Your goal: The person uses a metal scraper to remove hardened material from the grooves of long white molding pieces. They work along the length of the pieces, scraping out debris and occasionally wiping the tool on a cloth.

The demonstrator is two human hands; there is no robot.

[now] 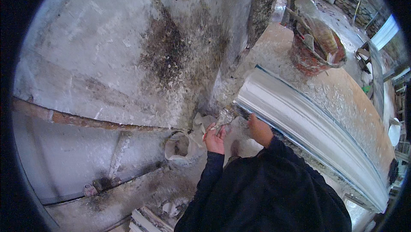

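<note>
My left hand is closed, fingers curled round the lower end of a plaster-crusted flat tool, which looks like a scraper. My right hand is beside the near left end of a long ribbed white moulding. The moulding has blue-green edges and lies lengthwise on the bench. The right fingers point toward a dark strip along that end; whether they grip anything is hidden. Below the left hand hangs a crumpled pale sheet or bag.
A plaster-smeared red bucket holds sticks and a clear bottle at the bench's far side. The wooden bench carries plaster scraps. A white bucket stands left of me. A stained wall and horizontal pole border the left.
</note>
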